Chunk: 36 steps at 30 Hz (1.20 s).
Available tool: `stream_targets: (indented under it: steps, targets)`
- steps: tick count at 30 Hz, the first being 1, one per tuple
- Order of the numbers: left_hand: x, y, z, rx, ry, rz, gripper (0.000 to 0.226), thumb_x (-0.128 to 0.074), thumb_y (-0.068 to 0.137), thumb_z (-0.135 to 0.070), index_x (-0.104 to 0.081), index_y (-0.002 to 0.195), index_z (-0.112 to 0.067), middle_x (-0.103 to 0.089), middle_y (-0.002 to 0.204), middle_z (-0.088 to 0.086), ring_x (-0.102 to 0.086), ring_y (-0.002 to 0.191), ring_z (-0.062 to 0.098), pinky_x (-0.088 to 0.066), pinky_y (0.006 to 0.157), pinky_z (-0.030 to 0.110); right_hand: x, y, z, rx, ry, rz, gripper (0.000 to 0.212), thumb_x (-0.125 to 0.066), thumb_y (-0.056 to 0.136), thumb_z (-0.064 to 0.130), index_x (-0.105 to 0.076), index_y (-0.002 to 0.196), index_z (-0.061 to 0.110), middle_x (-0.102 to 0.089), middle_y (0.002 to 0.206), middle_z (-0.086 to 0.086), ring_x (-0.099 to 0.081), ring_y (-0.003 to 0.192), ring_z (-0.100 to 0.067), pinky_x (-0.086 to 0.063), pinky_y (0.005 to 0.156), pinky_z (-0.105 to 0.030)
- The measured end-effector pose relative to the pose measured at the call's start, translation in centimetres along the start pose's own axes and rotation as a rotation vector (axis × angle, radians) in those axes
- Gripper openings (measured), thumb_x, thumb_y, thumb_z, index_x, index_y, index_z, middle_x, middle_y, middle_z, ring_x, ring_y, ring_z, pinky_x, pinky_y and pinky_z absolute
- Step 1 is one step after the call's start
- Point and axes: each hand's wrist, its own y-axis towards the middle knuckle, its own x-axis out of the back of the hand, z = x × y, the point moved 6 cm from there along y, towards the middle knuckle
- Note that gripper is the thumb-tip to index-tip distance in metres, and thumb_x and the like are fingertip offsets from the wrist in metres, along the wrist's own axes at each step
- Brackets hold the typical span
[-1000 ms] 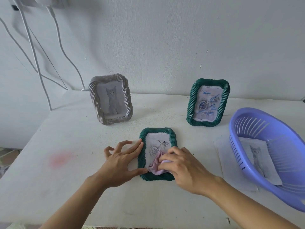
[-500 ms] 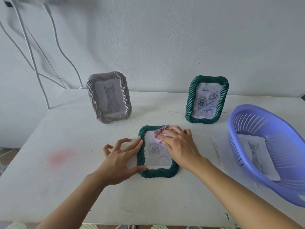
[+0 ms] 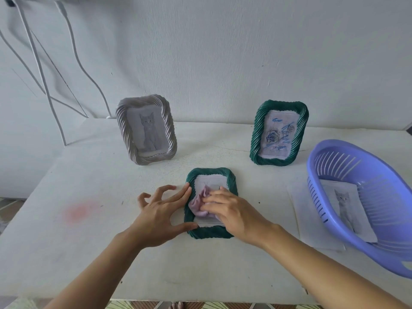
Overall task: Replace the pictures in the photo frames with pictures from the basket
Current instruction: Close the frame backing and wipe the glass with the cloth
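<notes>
A green frame [image 3: 210,233] lies flat on the white table [image 3: 89,241] in front of me. My left hand [image 3: 160,212] steadies its left edge, index finger and thumb spread along the rim. My right hand [image 3: 231,210] presses a crumpled lilac cloth [image 3: 199,205] onto the frame's glass with fairly straight fingers. A grey frame [image 3: 146,130] with a cat picture stands at the back left. A second green frame [image 3: 278,132] with a rose picture stands at the back right. The purple basket [image 3: 361,197] on the right holds a cat picture [image 3: 345,206].
Loose white paper [image 3: 312,224] lies on the table beneath the basket's left side. White cables [image 3: 44,81] hang down the wall at the back left. A pink stain [image 3: 78,211] marks the table on the left.
My right hand has drawn the cloth from the frame's top back down to the middle of the glass. My left hand has stayed on the frame's left edge.
</notes>
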Motion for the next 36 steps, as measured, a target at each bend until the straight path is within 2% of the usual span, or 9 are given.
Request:
stream_targets:
  steps: [6, 12, 16, 19, 24, 28, 30, 33, 36]
  targets:
    - [0.1, 0.0, 0.1, 0.006, -0.032, 0.003, 0.090, -0.023, 0.075, -0.096, -0.006, 0.153, -0.053, -0.003, 0.151, -0.048, -0.010, 0.142, -0.002, -0.016, 0.104, 0.045, 1.1, -1.5, 1.3, 0.085, 0.061, 0.093, 0.022, -0.058, 0.094, 0.003, -0.073, 0.106, 0.013, -0.066, 0.106, 0.000, -0.055, 0.107, -0.017, -0.044, 0.096, -0.026]
    - [0.1, 0.0, 0.1, 0.006, -0.024, 0.017, 0.091, -0.021, 0.075, -0.096, 0.000, 0.152, -0.053, 0.001, 0.151, -0.048, -0.006, 0.142, -0.003, -0.015, 0.105, 0.045, 2.6, -2.5, 0.4, 0.079, -0.040, 0.131, 0.030, -0.050, 0.090, -0.002, -0.073, 0.098, 0.016, -0.064, 0.100, 0.003, -0.054, 0.097, -0.016, -0.046, 0.087, -0.029]
    - [-0.1, 0.0, 0.2, 0.002, -0.042, 0.016, 0.090, -0.023, 0.076, -0.095, -0.001, 0.153, -0.053, -0.001, 0.152, -0.047, -0.007, 0.143, -0.002, -0.015, 0.106, 0.046, 2.7, -3.6, 0.1, 0.027, -0.132, 0.042, 0.044, -0.033, 0.092, 0.006, -0.074, 0.104, 0.017, -0.066, 0.106, 0.002, -0.055, 0.103, -0.018, -0.047, 0.088, -0.028]
    - [-0.1, 0.0, 0.2, -0.001, -0.035, 0.023, 0.090, -0.022, 0.076, -0.095, 0.002, 0.152, -0.053, 0.001, 0.152, -0.047, -0.005, 0.143, -0.001, -0.015, 0.106, 0.046, 2.5, -2.8, -0.1, -0.050, -0.200, -0.036, 0.046, -0.031, 0.092, 0.009, -0.075, 0.104, 0.014, -0.068, 0.108, -0.002, -0.057, 0.107, -0.022, -0.052, 0.087, -0.034]
    - [-0.1, 0.0, 0.1, -0.004, -0.036, 0.025, 0.089, -0.022, 0.077, -0.094, 0.003, 0.152, -0.053, 0.001, 0.152, -0.047, -0.004, 0.143, 0.000, -0.014, 0.105, 0.045, 3.2, 0.3, -1.6, -0.132, -0.245, -0.118, 0.046, -0.033, 0.090, 0.014, -0.077, 0.102, 0.015, -0.072, 0.099, -0.003, -0.060, 0.100, -0.024, -0.053, 0.078, -0.036]
    - [-0.1, 0.1, 0.1, -0.003, -0.039, 0.024, 0.089, -0.023, 0.077, -0.094, 0.001, 0.152, -0.054, 0.000, 0.152, -0.046, -0.005, 0.144, 0.000, -0.014, 0.105, 0.046, 3.4, 2.2, -3.1, -0.174, -0.271, -0.129, 0.039, -0.047, 0.082, -0.004, -0.077, 0.102, 0.011, -0.073, 0.097, -0.004, -0.060, 0.097, -0.026, -0.052, 0.076, -0.037]
    - [0.0, 0.1, 0.1, -0.001, -0.032, 0.017, 0.089, -0.023, 0.077, -0.095, 0.001, 0.152, -0.054, 0.000, 0.152, -0.046, -0.006, 0.144, 0.000, -0.014, 0.105, 0.046, 3.3, 2.5, -3.5, -0.179, -0.263, -0.102, 0.042, -0.041, 0.082, -0.006, -0.076, 0.101, 0.010, -0.072, 0.097, -0.002, -0.058, 0.097, -0.025, -0.053, 0.077, -0.041]
    - [0.1, 0.0, 0.1, 0.005, -0.024, 0.000, 0.089, -0.023, 0.076, -0.095, -0.002, 0.152, -0.054, -0.003, 0.152, -0.046, -0.009, 0.143, -0.001, -0.013, 0.104, 0.045, 3.2, 1.7, -3.3, -0.148, -0.218, -0.083, 0.044, -0.031, 0.087, 0.007, -0.074, 0.096, 0.011, -0.070, 0.095, 0.000, -0.055, 0.096, -0.022, -0.051, 0.076, -0.040]
    - [0.1, 0.0, 0.1, 0.006, -0.045, -0.013, 0.089, -0.025, 0.077, -0.095, -0.007, 0.153, -0.052, -0.008, 0.153, -0.045, -0.012, 0.143, 0.000, -0.014, 0.104, 0.046, 2.9, -0.5, -2.1, -0.117, -0.161, -0.083, 0.034, -0.048, 0.084, -0.005, -0.074, 0.096, 0.014, -0.068, 0.097, 0.003, -0.054, 0.099, -0.019, -0.049, 0.081, -0.038]
